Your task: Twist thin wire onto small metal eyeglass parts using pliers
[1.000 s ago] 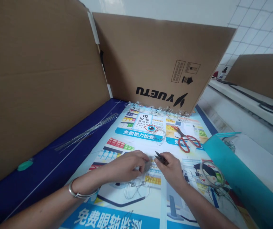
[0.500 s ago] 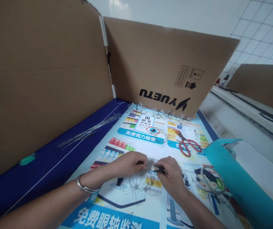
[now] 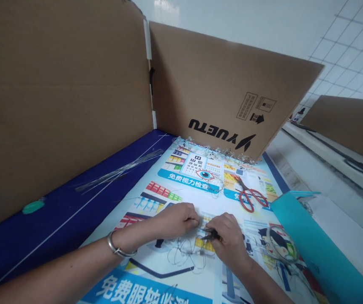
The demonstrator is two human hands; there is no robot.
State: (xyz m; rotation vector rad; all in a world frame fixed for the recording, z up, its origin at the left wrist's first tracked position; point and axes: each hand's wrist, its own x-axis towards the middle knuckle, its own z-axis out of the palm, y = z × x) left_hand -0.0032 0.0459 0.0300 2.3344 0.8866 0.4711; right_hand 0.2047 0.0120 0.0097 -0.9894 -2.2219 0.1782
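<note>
My left hand (image 3: pixel 183 219), with a silver bangle on the wrist, is closed in a pinch; a bit of thin wire seems to be at its fingertips, mostly hidden. Close on its right, my right hand (image 3: pixel 228 236) is wrapped round small dark pliers (image 3: pixel 211 233). Their pointed jaws stand apart and face the left fingertips; the handles are hidden in the palm. Below both hands lies a loose tangle of thin wire loops (image 3: pixel 186 250) on the printed sheet (image 3: pixel 197 272).
Red-handled scissors (image 3: pixel 249 196) lie beyond my right hand. A wire coil (image 3: pixel 282 245) and a teal box (image 3: pixel 320 236) are at the right. Straight wires (image 3: pixel 121 169) rest on the blue cloth at left. Small wire pieces (image 3: pixel 213 152) line the foot of the cardboard panel (image 3: pixel 225 84).
The pliers' jaws show wider apart and sit slightly lower. My left hand has shifted slightly to the right. The whole view has tilted a little.
</note>
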